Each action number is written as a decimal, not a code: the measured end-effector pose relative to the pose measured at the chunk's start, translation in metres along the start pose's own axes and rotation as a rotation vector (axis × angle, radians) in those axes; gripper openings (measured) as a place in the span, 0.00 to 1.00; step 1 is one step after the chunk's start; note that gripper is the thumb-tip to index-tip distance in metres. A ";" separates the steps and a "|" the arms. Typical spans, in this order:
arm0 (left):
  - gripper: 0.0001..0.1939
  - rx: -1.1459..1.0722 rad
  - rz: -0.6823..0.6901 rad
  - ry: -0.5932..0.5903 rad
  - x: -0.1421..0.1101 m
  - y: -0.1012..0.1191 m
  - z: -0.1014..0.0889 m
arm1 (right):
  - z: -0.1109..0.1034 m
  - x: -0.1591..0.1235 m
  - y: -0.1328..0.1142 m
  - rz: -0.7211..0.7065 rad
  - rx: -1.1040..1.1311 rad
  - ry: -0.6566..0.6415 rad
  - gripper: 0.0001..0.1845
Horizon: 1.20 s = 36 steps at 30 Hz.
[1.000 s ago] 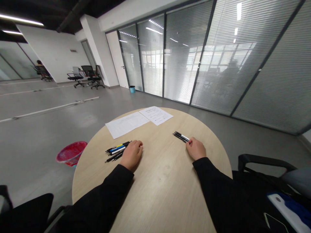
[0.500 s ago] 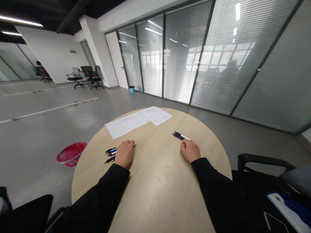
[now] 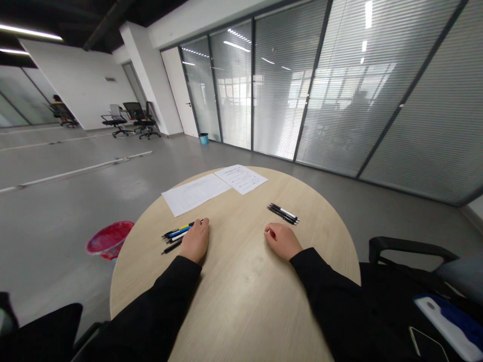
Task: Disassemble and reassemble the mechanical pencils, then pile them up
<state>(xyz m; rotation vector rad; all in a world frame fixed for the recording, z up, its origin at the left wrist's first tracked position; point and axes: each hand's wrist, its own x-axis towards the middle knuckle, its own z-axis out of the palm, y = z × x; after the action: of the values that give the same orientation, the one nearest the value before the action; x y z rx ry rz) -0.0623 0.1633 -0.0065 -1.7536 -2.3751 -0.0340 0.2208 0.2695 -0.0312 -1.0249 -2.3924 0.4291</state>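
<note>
On the left of the round table (image 3: 241, 301), my left hand (image 3: 195, 240) curls over the right ends of a loose bunch of pens (image 3: 175, 234). Blue, yellow, white and black barrels show in that bunch. A pen's silvery end peeks out at the fingertips, its rest hidden. My right hand (image 3: 282, 240) rests curled on the bare wood, thumb against the bent fingers, with nothing visible in it. Just beyond it, several black and white pens (image 3: 283, 213) lie side by side, apart from the hand.
Two printed paper sheets (image 3: 196, 193) lie at the table's far edge. A red basin (image 3: 109, 240) stands on the floor to the left. A black chair armrest (image 3: 413, 246) is at the right, with a phone (image 3: 428, 347) below it.
My right hand has moved left and slightly nearer, away from the row of pens. Under my left hand, the protruding pen end has shifted from the right side to the fingertips.
</note>
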 end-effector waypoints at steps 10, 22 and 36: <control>0.10 0.003 0.061 0.013 -0.007 0.014 -0.018 | 0.002 -0.003 -0.011 -0.072 0.039 -0.033 0.06; 0.08 -0.409 0.268 0.445 -0.015 0.032 -0.028 | 0.005 -0.003 -0.018 -0.124 0.106 0.019 0.04; 0.07 -0.758 0.439 0.277 -0.033 0.064 -0.039 | 0.008 -0.007 -0.064 -0.280 0.291 0.095 0.17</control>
<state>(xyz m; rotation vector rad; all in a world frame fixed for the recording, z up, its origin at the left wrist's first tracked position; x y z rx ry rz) 0.0132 0.1459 0.0205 -2.3355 -1.8347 -1.1546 0.1834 0.2207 -0.0103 -0.5599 -2.2603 0.5888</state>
